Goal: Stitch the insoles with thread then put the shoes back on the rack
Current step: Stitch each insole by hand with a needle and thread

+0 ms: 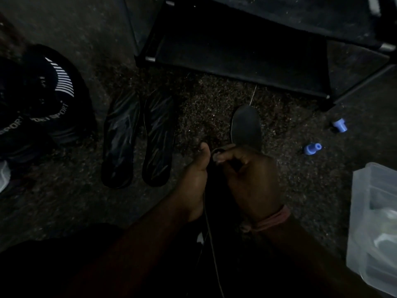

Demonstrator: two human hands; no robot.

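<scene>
Grey insole (246, 125) sits at center frame, both hands right on its near end. Left hand (194, 179) grips it, right hand (250, 179) pinches thread (211, 244) trailing toward 6 o'clock. Two more insoles (137, 138) lie on the floor (214, 93) at 9 o'clock, shoes (43, 100) further out, rack (236, 54) at 12.

Insole's (247, 125) near end behind hands, perhaps gripped; container (373, 222) cropped.
</scene>
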